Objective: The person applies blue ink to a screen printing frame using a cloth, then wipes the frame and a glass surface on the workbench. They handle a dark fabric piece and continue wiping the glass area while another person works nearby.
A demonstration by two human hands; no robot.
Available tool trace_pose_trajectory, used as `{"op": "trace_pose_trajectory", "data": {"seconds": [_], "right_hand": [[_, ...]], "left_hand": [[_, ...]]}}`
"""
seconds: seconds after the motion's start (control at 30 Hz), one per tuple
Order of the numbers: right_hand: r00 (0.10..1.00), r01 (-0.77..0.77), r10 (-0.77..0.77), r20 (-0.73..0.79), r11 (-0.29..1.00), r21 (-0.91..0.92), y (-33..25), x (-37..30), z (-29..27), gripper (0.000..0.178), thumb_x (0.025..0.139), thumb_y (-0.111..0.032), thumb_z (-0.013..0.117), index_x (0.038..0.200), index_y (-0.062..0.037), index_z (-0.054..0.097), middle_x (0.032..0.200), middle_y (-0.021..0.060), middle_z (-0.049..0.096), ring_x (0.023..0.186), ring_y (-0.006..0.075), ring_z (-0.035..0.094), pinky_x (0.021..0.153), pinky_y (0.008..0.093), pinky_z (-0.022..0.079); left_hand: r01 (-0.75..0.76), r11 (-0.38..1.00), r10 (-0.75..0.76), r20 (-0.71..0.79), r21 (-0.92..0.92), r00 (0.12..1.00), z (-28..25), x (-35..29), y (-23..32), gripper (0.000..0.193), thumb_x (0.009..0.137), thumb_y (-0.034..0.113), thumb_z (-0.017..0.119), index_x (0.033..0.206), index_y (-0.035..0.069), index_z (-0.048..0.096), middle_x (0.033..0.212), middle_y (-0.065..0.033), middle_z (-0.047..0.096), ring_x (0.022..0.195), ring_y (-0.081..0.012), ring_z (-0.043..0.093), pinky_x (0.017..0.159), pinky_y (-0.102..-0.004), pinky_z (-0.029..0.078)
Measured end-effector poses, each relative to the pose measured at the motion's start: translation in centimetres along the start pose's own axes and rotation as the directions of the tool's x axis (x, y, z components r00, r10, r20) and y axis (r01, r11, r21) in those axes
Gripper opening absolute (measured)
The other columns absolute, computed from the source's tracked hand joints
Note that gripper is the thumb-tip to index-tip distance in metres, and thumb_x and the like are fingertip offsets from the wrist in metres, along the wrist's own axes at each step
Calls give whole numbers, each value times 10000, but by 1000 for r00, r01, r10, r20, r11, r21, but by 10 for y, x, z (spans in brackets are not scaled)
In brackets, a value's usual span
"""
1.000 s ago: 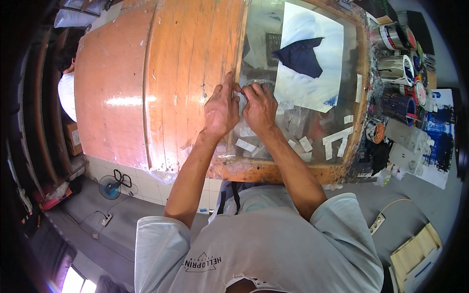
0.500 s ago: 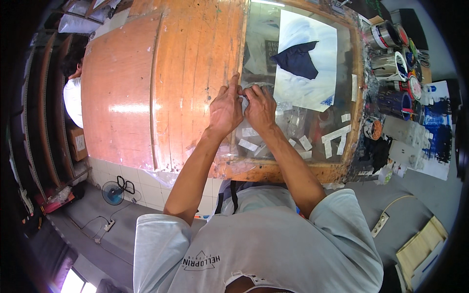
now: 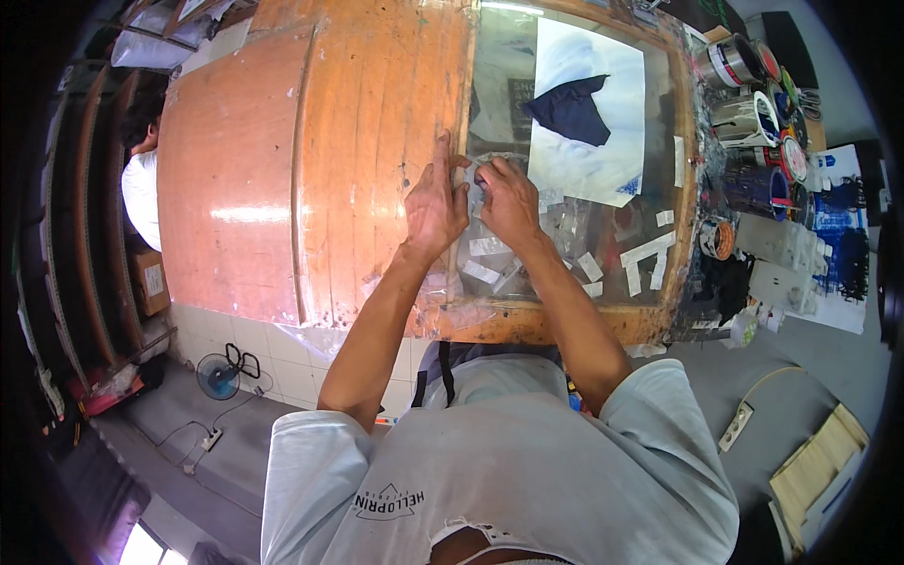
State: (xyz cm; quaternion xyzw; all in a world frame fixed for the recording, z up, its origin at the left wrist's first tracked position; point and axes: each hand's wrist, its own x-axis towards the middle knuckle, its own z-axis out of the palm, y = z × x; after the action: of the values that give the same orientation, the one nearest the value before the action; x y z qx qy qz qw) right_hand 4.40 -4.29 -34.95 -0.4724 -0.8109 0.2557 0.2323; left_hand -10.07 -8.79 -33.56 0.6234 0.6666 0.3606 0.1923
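My left hand (image 3: 435, 205) is over the wooden edge beside the glass panel (image 3: 584, 235), its index finger stretched away from me and its thumb apart. Close by on the right, my right hand (image 3: 509, 201) has its fingers curled together. Whatever is pinched in it is hidden. A crumpled translucent film (image 3: 474, 177) shows in the narrow gap between the hands. Beyond them on the glass lies a white sheet (image 3: 603, 169) with a dark navy cloth piece (image 3: 574, 110) on it. Several short white strips (image 3: 482, 272) are scattered on the glass nearer to me.
Paint cans (image 3: 749, 122) crowd the table's right side, with a blue-smeared sheet (image 3: 840, 245) past them. Wooden boards (image 3: 231, 179) cover the left part. A person in a white shirt (image 3: 139, 193) is at far left. A fan (image 3: 218, 376) and a power strip (image 3: 211, 439) are on the floor.
The right hand has shifted slightly right and turned, widening the gap between the hands. My left thumb has come away from the fingers, and the index finger points farther up.
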Motion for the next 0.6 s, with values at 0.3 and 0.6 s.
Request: {"op": "trace_pose_trajectory", "data": {"seconds": [0.3, 0.6], "right_hand": [[979, -63, 119, -165, 949, 310, 7, -4, -8, 245, 818, 28, 660, 1048, -46, 699, 946, 138, 623, 874, 362, 640, 762, 437, 506], [992, 43, -36, -120, 998, 55, 11, 2, 3, 214, 764, -14, 689, 948, -119, 717, 955, 78, 613, 867, 311, 652, 708, 423, 542]], "left_hand": [[-106, 980, 73, 191, 166, 979, -5, 13, 2, 787, 880, -19, 618, 1567, 15, 235, 989, -158, 683, 919, -331, 657, 762, -413, 564], [-115, 989, 92, 224, 94, 970, -2, 19, -12, 769, 888, -51, 599, 1547, -35, 202, 1072, -227, 609, 950, -336, 629, 812, -403, 540]]}}
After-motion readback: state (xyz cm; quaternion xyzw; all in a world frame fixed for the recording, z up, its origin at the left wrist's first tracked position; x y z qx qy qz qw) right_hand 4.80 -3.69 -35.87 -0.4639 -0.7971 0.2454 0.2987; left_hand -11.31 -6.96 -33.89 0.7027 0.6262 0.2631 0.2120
